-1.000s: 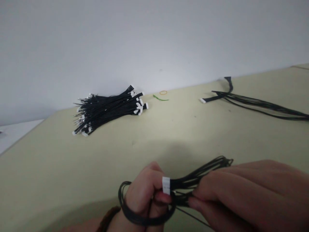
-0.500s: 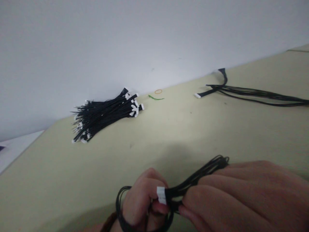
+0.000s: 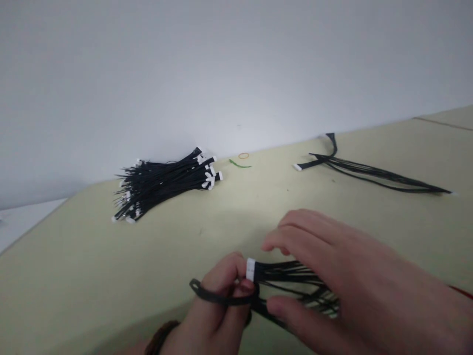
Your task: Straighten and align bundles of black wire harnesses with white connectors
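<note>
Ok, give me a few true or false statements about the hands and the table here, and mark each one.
1. The left hand holds a black wire bundle by its white plastic connector. True.
2. A black wire loop circles the right hand. False: it circles the left hand's fingers.
3. A small orange rubber band lies near a green strip on the pale green table. True.
4. A big pile of black wires sits in the right hand. False: it lies on the table, apart from both hands.
</note>
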